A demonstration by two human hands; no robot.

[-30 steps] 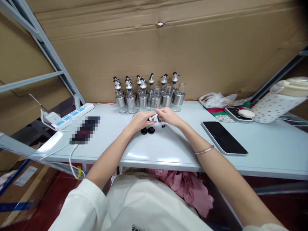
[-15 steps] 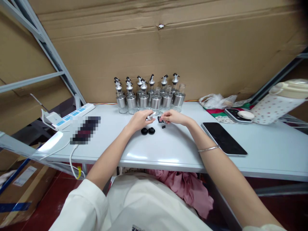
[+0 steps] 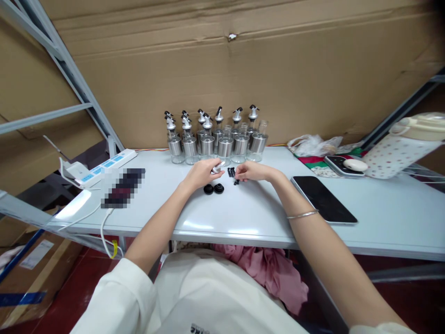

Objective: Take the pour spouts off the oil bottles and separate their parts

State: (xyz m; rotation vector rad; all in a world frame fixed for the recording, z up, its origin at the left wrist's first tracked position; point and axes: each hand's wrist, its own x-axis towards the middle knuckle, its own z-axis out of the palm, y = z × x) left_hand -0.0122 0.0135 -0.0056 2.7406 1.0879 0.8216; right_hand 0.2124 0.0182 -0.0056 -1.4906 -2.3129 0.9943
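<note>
Left hand (image 3: 204, 172) gripping a pale piece (image 3: 217, 168), right hand (image 3: 251, 171) down at small black parts (image 3: 231, 172)

Nearest, a white top (image 3: 208, 292) fills the bottom of the view, with pink cloth (image 3: 274, 273) showing under the front edge of a pale grey bench (image 3: 153, 208). On the bench, two round black stoppers (image 3: 219, 188) sit side by side, just in front of the left hand. That hand is curled closed around the pale piece, whose end pokes out between thumb and fingers, just above the bench. A phone (image 3: 324, 199) lies near the right forearm.

A second ago both hands met at the pale piece; now the right hand has come away and lowered to the black parts, some lying in a short row. Its thumb and fingers are drawn close together, but whether they have hold of a part cannot be told. The work seems to have turned from the piece itself to these little parts, with the left hand keeping the piece ready.

Farther back stand glass bottles (image 3: 225, 147) with metal bands. Most wear silver spouts (image 3: 207, 121) with black levers; three at the front right have bare necks. Behind them rises a cardboard wall (image 3: 194, 60).
</note>
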